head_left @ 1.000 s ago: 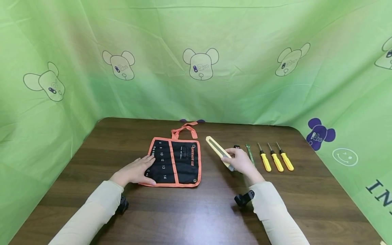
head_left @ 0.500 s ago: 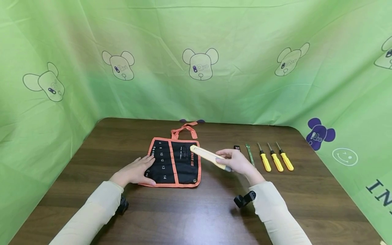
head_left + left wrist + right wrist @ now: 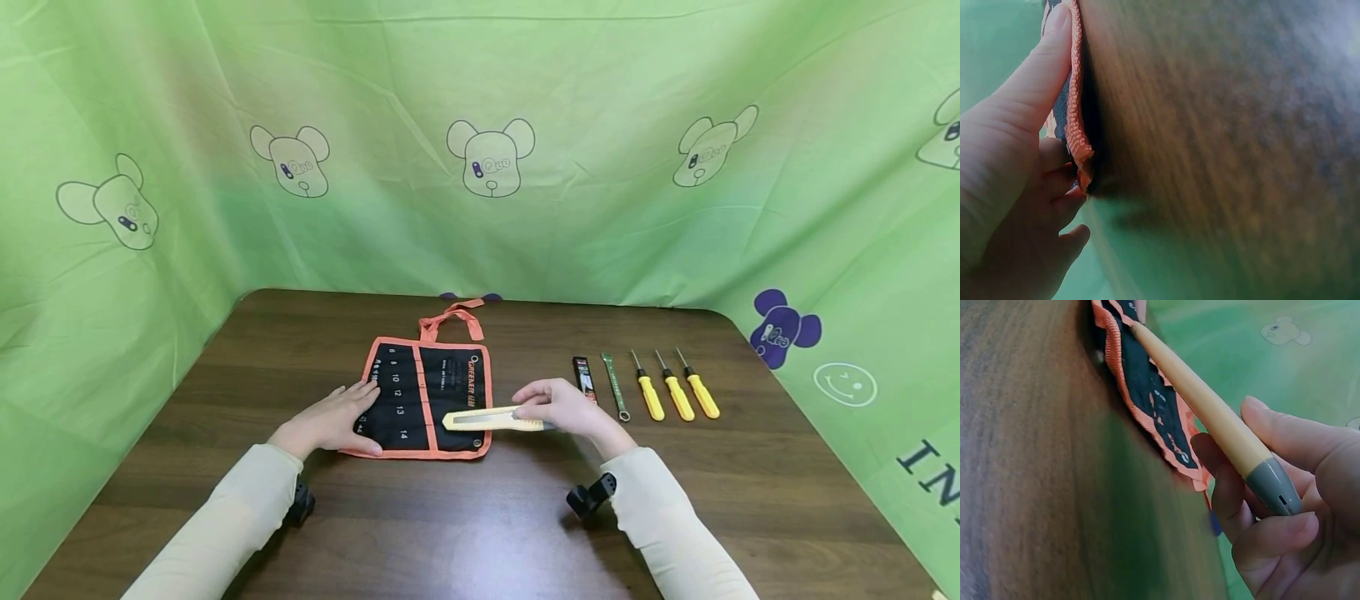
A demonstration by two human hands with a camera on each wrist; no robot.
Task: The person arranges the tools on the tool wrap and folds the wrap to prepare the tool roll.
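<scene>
A black tool pouch [image 3: 450, 379] with orange edging and printed size numbers lies spread on the table. My left hand [image 3: 333, 421] rests on its left side, fingers extended over the fabric; in the left wrist view the thumb [image 3: 1038, 75] lies along the orange edge. My right hand [image 3: 566, 407] grips a yellow utility knife [image 3: 491, 419] by its grey end. The knife's far end hovers over the pouch's lower right part and points left, toward the orange middle band. From the right wrist, the knife [image 3: 1204, 409] appears above the pouch, between thumb and fingers.
Right of my right hand lie a small black box [image 3: 583, 375], a green combination wrench [image 3: 615, 387] and three yellow-handled screwdrivers [image 3: 677, 396] in a row. An orange strap [image 3: 453, 321] trails behind the pouch. A green printed curtain [image 3: 487, 242] surrounds the brown table [image 3: 480, 517].
My right hand has moved slightly left and nearer, turning the utility knife from a steep slant to almost level over the pouch. More of the black box and wrench shows. My left hand stays still.
</scene>
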